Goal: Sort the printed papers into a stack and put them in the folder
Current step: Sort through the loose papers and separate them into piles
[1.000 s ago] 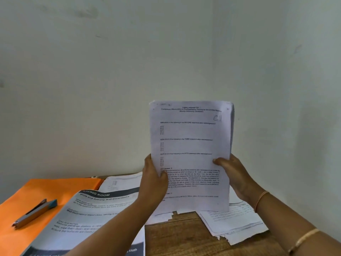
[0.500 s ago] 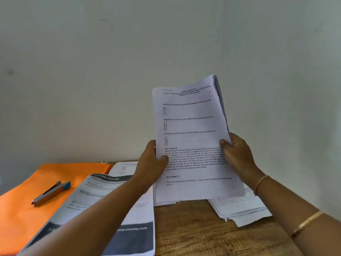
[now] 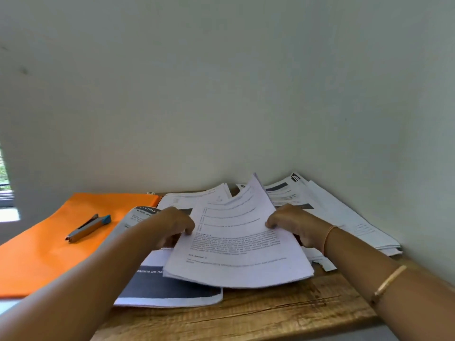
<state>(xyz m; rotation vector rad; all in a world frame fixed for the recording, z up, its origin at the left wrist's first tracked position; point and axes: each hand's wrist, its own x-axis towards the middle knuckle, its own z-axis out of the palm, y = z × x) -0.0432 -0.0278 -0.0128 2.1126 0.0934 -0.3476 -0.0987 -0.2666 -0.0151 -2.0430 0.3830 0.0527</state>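
- The stack is several white sheets with black printed lines and a dense paragraph on the top page.
- It tilts low over the middle of the wooden counter. Its far end bows upward and one far corner curls to a point.
- Its near edge is slightly fanned and overlaps a leaflet with a dark band; whether they touch I cannot tell.
- The left hand clamps the stack's left edge, thumb on the top page.
- The right hand clamps the right edge the same way; a bangle sits on that forearm.
- The orange folder lies flat and closed at the left, well apart from the stack, with a stapler on it.
- Loose sheets lie spread in the right corner against the wall.
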